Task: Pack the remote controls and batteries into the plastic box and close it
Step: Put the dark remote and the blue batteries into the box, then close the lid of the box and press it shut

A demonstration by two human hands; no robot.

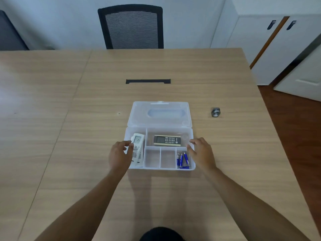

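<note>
A clear plastic box (pixel 192 134) lies open on the table, its lid (pixel 159 113) folded back flat. A white remote (pixel 138 148) lies in the left compartment. A dark remote with a cream edge (pixel 167 140) rests in the upper right compartment. Several blue batteries (pixel 182 160) lie in the lower right compartment. My left hand (pixel 119 156) is at the box's left side, fingers curled over the edge by the white remote. My right hand (pixel 201 153) is at the box's right wall, fingers apart and holding nothing.
A small grey metal object (pixel 215 112) sits on the table to the right of the box. A black cable slot (pixel 148 81) lies farther back. A black mesh chair (pixel 132 26) stands behind the table; white cabinets (pixel 271 40) are at the right.
</note>
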